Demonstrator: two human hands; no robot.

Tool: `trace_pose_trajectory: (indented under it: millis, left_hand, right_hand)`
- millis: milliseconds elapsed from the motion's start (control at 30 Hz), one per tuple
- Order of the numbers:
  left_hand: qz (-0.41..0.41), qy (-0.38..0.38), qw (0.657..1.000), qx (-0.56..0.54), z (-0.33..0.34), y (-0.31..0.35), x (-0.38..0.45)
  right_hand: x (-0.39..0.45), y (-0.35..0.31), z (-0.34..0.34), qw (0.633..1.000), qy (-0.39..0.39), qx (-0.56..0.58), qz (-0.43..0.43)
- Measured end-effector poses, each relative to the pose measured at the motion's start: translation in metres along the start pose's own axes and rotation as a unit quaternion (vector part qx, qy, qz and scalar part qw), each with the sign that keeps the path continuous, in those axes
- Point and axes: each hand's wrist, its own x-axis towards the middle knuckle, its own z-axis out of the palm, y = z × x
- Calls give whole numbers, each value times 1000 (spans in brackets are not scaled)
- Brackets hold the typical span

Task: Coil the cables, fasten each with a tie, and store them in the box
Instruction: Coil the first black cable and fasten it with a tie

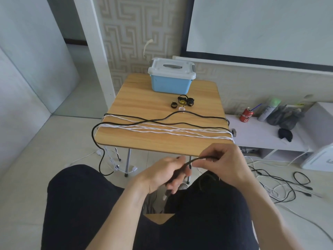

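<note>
A long black cable (162,120) lies across the small wooden table (144,103) and hangs off its left edge. Several white cable strands (171,130) run side by side across the same table. My left hand (165,175) grips one end of the black cable below the table's front edge, above my lap. My right hand (221,163) pinches the same cable a little further along. Black ties (183,101) lie curled in a small heap near the table's middle. The blue box (171,78), with its white lid closed, stands at the far edge.
More black and white cables (281,186) lie tangled on the floor at the right. A low white shelf (266,134) beside the table carries a red can (246,114), a spray bottle and dark items. White plugs dangle under the table's left side.
</note>
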Motion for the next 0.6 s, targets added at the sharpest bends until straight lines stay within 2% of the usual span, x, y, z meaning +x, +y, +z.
trace_pose_trajectory:
  millis: [167, 267, 367, 467, 600]
  left_hand:
    - [28, -57, 979, -193, -7, 1, -2]
    - [41, -33, 960, -274, -9, -1, -1]
    - [62, -15, 943, -327, -9, -4, -2]
    - [95, 3, 919, -382, -13, -3, -5]
    - [116, 73, 901, -411, -14, 3, -9]
  right_hand:
    - [1, 26, 3, 999, 22, 30, 22]
    - [0, 40, 4, 998, -6, 41, 53]
    - [4, 52, 4, 996, -25, -54, 65]
    - [8, 62, 0, 990, 3, -130, 56]
    - [10, 72, -12, 974, 45, -215, 58]
